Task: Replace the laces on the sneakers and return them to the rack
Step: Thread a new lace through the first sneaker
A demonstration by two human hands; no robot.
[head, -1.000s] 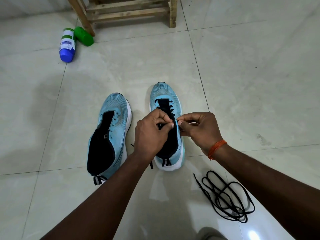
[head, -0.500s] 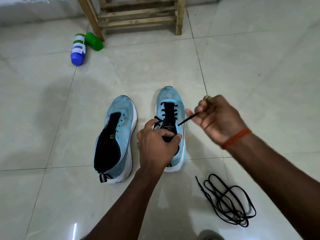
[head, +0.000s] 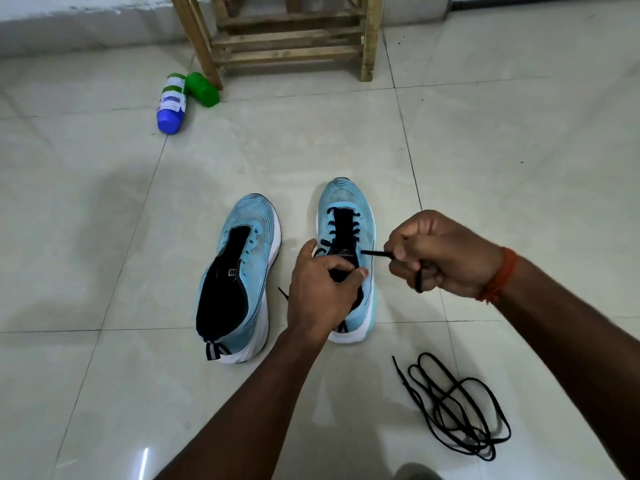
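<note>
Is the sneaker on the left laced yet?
No: the left sneaker has bare eyelets, while the right hand holds a black lace coming from the other sneaker.

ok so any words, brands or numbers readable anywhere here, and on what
None can be read.
White label on the blue-capped bottle: print too blurred.
White tongue tag on the unlaced sneaker: too small.
White tongue tag on the half-laced sneaker: too small.
Green bottle: no text visible.
</note>
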